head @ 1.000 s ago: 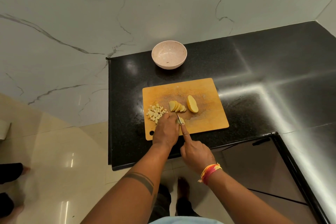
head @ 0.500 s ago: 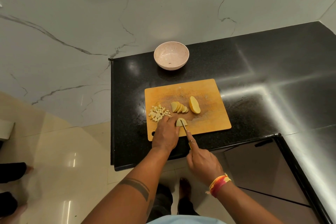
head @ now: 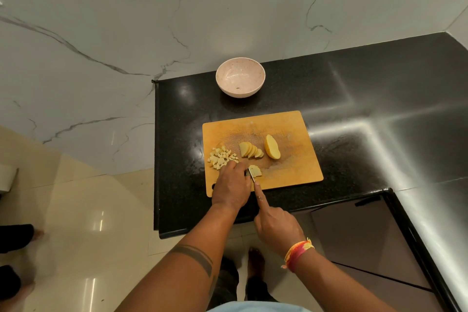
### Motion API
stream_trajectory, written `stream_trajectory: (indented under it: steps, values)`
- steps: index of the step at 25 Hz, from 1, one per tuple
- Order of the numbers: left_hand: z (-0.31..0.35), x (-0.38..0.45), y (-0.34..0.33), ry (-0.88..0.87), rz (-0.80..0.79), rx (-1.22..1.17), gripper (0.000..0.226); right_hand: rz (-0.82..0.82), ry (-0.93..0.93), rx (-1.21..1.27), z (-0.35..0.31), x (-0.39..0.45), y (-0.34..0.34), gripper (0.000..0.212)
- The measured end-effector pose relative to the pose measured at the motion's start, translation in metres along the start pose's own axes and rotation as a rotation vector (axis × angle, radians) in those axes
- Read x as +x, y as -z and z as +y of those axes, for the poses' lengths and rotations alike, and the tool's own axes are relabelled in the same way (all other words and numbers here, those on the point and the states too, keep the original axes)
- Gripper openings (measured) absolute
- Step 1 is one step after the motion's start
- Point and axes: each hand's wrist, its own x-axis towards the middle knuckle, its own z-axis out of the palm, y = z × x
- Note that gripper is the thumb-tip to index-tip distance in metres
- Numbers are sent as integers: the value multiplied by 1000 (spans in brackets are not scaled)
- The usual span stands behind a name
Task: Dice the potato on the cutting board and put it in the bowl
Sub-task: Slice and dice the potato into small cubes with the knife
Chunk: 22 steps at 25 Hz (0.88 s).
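Potato slice [head: 255, 171] near cutting board [head: 291, 172] front edge, pinned by left hand [head: 231, 185]; right hand [head: 276, 225] gripping knife [head: 251, 175]. Could nick fingertips if slipping.

One cutting board [head: 291, 134], one bowl [head: 240, 77], one knife [head: 251, 175]. Potato-wise: one uncut half [head: 272, 146], one fan of roughly five slices [head: 250, 150], one small piece under the blade [head: 255, 170], and a pile of dice [head: 222, 157], too many and too small to count. Two hands, left [head: 231, 185] and right [head: 277, 223].
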Motion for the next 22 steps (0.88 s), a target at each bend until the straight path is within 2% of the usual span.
stream_trajectory:
  steps: [3,8,13,22]
  values:
    - [2,-1,0,21,1,-17,32,3,-14,25,8,-18,-4,85]
    - [1,0,3,46,21,-83,31,97,-50,131,16,-15,-3,84]
    - [-1,-5,2,-54,-10,60,47,73,-114,178,3,-2,-4,83]
    - [-32,-4,16,-40,82,155,32,23,-43,149,-34,14,-14,82]
